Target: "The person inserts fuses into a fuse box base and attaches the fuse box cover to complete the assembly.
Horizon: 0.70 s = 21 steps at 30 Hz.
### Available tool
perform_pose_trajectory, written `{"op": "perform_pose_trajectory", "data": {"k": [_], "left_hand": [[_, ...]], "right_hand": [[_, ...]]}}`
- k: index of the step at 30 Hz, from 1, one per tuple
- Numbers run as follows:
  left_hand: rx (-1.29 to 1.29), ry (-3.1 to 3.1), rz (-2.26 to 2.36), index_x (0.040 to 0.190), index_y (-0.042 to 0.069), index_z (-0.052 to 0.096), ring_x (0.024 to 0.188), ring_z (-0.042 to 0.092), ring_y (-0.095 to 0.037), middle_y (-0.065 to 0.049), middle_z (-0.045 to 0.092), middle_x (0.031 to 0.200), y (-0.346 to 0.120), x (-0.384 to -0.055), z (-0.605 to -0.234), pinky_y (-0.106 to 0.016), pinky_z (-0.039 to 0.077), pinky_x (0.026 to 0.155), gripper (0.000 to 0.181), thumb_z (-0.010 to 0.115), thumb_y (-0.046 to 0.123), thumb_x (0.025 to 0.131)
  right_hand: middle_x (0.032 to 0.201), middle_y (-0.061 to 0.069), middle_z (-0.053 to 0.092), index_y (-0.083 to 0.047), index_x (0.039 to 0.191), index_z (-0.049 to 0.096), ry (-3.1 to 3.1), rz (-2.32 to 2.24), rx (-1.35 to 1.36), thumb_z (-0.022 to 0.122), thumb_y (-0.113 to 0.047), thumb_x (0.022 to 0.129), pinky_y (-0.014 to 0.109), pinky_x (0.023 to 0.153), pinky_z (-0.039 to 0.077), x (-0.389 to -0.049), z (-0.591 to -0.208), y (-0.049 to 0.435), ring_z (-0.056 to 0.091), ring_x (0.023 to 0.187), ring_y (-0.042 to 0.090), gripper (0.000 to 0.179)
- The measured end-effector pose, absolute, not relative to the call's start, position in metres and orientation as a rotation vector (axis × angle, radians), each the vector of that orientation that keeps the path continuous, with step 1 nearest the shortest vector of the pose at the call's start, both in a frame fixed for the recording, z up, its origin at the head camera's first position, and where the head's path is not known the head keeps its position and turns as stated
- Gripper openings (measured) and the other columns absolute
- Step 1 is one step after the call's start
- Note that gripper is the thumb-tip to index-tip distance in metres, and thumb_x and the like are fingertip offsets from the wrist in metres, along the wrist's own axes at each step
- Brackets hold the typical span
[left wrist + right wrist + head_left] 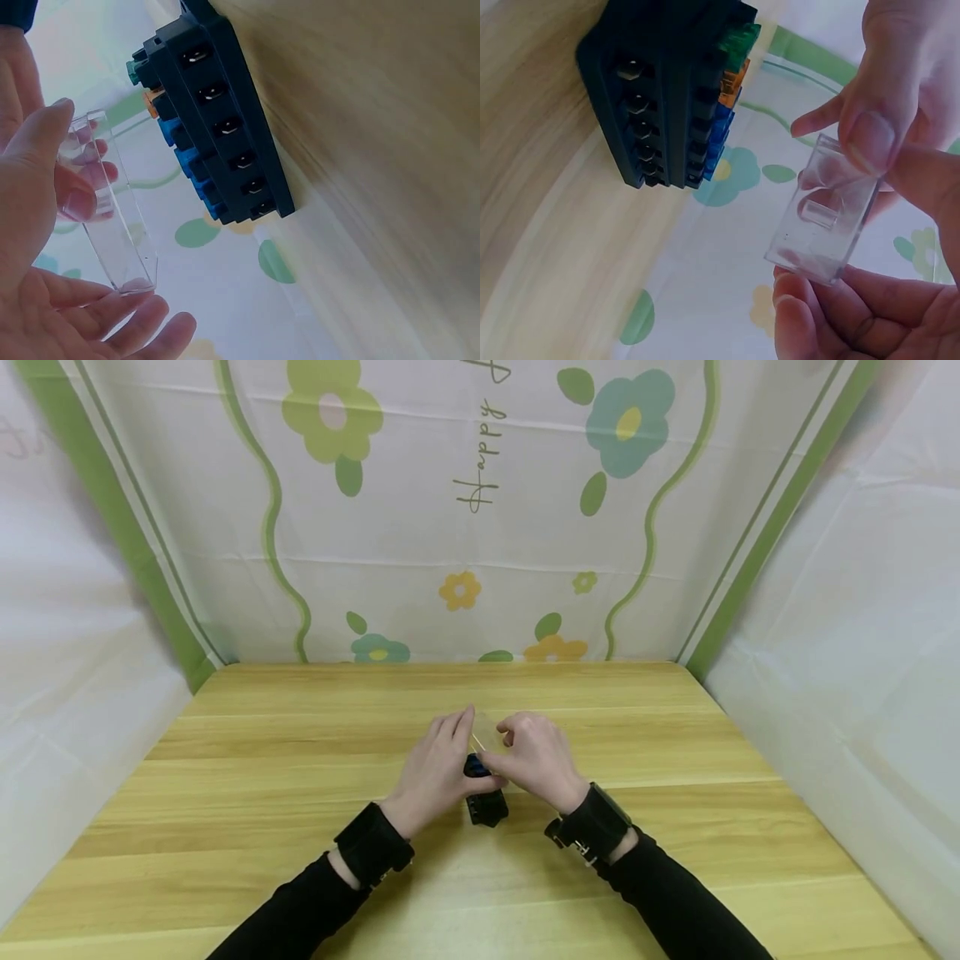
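Both hands hold a clear plastic cover [124, 217] above the wooden table, at the far side of a black fuse block [487, 808]. My left hand [431, 768] spans the cover's length, thumb at one end and fingers at the other. My right hand [536, 756] grips it from the right, fingers curled and thumb [922, 176] at its edge, partly behind the left thumb. The fuse block stands just below the hands, with green [739, 45], orange [733, 82] and blue blade fuses [718, 131] along its top. Metal terminals [227, 126] line its side.
The light wood table [262, 827] spreads around the hands. A white flowered cloth [412, 527] hangs behind its far edge, and white sheets [847, 635] hang along the left and right sides. Black bands [372, 845] circle both wrists.
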State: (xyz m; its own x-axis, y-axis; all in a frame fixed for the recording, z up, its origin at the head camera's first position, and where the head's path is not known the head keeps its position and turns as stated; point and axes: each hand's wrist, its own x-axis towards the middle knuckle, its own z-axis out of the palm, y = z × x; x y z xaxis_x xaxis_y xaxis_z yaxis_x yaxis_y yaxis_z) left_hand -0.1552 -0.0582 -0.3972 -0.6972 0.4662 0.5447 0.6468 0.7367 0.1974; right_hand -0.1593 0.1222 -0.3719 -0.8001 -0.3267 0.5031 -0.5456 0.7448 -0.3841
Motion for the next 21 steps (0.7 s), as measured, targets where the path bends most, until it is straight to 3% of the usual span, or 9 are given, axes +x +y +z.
{"op": "perform_pose_trajectory", "data": {"k": [7,12,18,21], "left_hand": [[-0.851,-2.446,-0.523,0.143,-0.011,0.041,0.119,0.051,-0.037,-0.026,0.052,0.134,-0.058,-0.155,-0.397,-0.040,0.050,0.093,0.106,0.080,0.058,0.073],[-0.851,-2.466,-0.561,0.142,-0.013,0.041,0.120,0.050,-0.038,-0.027,0.052,0.132,-0.059,-0.156,-0.395,-0.040,0.048,0.096,0.104,0.082,0.054,0.073],[-0.854,-2.568,-0.701,0.146,-0.012,0.035,0.126,0.045,-0.040,-0.028,0.048,0.136,-0.063,-0.158,-0.388,-0.044,0.042,0.103,0.108,0.084,0.051,0.074],[-0.875,-2.620,-0.765,0.149,-0.009,0.032,0.129,0.042,-0.037,-0.023,0.048,0.138,-0.066,-0.158,-0.382,-0.045,0.039,0.106,0.109,0.083,0.052,0.074]], "right_hand": [[0.079,0.009,0.068,0.003,0.094,0.077,-2.542,0.750,0.648,0.082,-0.029,0.075,0.025,0.053,0.051,-0.158,-0.372,0.120,0.061,0.062,0.011,0.038],[0.082,0.008,0.070,0.003,0.101,0.075,-2.629,0.874,0.738,0.081,-0.032,0.081,0.028,0.059,0.054,-0.161,-0.367,0.126,0.062,0.064,0.008,0.040],[0.089,0.000,0.068,-0.002,0.110,0.072,-2.645,1.131,0.739,0.071,-0.044,0.091,0.031,0.067,0.054,-0.171,-0.357,0.140,0.063,0.079,0.014,0.046],[0.108,0.003,0.067,-0.004,0.121,0.067,-2.602,1.187,0.867,0.068,-0.037,0.094,0.036,0.077,0.053,-0.179,-0.355,0.152,0.062,0.097,0.020,0.043]]}}
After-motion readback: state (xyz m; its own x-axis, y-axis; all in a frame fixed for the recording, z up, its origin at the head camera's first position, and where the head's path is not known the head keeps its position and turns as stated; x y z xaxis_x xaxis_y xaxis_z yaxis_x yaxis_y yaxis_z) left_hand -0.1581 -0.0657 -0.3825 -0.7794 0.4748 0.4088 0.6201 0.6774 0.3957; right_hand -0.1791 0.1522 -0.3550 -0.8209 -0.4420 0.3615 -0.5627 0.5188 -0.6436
